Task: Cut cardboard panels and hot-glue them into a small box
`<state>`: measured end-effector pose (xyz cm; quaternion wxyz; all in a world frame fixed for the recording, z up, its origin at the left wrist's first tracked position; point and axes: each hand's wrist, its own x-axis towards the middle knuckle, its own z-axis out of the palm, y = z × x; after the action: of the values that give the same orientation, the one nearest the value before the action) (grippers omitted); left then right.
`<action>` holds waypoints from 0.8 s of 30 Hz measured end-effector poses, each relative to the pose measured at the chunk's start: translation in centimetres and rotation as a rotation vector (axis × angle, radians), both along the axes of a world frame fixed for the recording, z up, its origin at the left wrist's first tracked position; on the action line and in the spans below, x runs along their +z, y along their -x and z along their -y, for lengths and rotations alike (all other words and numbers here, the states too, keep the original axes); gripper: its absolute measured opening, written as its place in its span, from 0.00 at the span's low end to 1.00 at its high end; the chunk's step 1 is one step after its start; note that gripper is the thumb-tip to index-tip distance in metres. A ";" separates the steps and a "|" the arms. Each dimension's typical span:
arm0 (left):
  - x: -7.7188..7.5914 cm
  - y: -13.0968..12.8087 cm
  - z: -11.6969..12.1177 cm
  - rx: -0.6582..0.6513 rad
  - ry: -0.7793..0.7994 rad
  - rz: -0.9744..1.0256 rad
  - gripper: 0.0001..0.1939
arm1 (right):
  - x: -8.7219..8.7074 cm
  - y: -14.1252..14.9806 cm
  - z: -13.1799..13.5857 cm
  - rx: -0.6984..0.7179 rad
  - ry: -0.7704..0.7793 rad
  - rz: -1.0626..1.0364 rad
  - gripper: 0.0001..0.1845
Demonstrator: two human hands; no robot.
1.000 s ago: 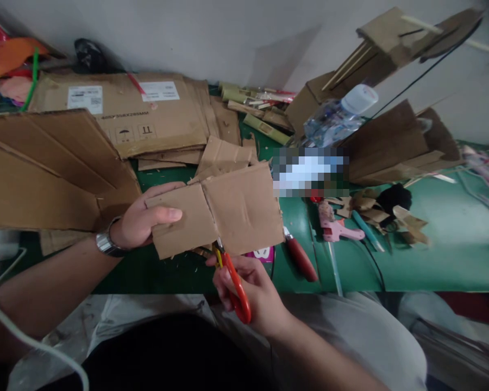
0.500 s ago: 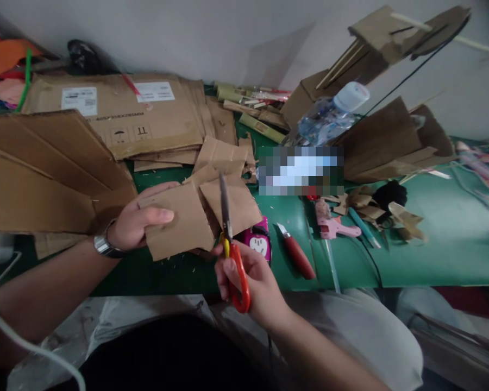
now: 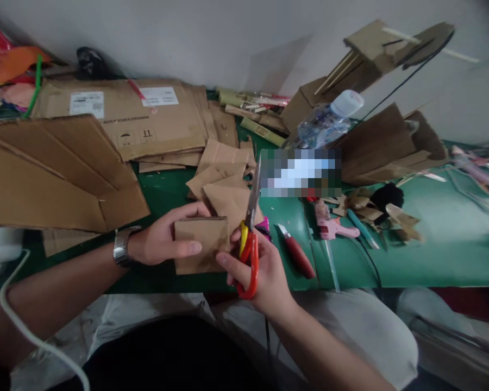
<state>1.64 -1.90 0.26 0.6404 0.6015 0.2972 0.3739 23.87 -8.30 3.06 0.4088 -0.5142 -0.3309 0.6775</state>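
Observation:
My left hand [image 3: 167,239] grips a small square piece of cardboard [image 3: 204,255], thumb on its face and fingers behind it. In my right hand [image 3: 264,266] are red-handled scissors [image 3: 253,260] with a yellow part by the pivot; their blades point up and away from me and look closed. The right fingertips touch the right edge of the cardboard piece. Just beyond lie loose cardboard scraps [image 3: 224,190]. A purple power strip [image 3: 264,228] is mostly hidden behind my right hand.
To the right lie a red-handled knife [image 3: 297,252], a pink glue gun [image 3: 330,222] and a teal pen-like tool [image 3: 362,225]. An open cardboard box [image 3: 57,179] stands left, flattened cartons [image 3: 167,125] behind it. A plastic bottle [image 3: 326,122] stands near a cardboard construction [image 3: 383,144].
My left hand has moved right with the cardboard piece and turned it more squarely toward me. The scissors have tilted right, and my right fingers now touch the piece's edge.

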 end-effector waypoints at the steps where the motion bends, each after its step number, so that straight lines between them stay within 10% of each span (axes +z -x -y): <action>1: -0.2 0.1 -0.1 -0.080 -0.019 0.056 0.35 | 0.0 0.0 -0.1 -0.022 -0.011 -0.007 0.29; 5: -0.9 -0.1 -0.4 -0.148 -0.188 0.175 0.71 | 0.3 0.2 -0.6 -0.129 -0.041 -0.054 0.27; 14: -0.5 -0.5 0.2 0.070 -0.315 0.239 0.51 | 0.4 1.6 -0.8 -0.032 -0.077 -0.008 0.28; 24: -2.3 1.2 -3.4 0.649 -0.255 0.355 0.37 | 4.1 -0.6 -6.5 0.354 -0.395 1.453 0.21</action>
<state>0.43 1.49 -2.04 0.4503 0.4769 0.3078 0.6892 24.42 -1.80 7.16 0.0586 -0.6867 -0.7081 0.1536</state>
